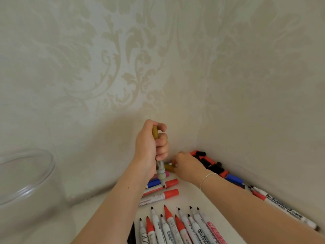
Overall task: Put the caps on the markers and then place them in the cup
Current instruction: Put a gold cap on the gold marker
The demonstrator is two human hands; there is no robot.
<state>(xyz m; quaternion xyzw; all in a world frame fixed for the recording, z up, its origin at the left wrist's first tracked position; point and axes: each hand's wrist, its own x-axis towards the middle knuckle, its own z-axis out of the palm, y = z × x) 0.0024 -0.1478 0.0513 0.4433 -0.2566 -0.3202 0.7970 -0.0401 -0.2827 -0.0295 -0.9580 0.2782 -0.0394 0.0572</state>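
My left hand (149, 148) grips an uncapped marker (161, 170) upright, its olive-yellow end at the top and its dark tip pointing down. My right hand (187, 166) reaches toward the wall corner and pinches an olive-yellow cap (169, 167) lying by the marker's barrel. A clear plastic cup (26, 176) stands at the far left. Loose red, black and blue caps (213, 167) are heaped in the corner behind my right hand.
Several uncapped markers (175, 226) lie in a row near the front edge. Capped red and blue markers (163, 188) lie below my left hand. More uncapped markers (281, 206) lie along the right wall. Patterned wallpaper closes off the back and right.
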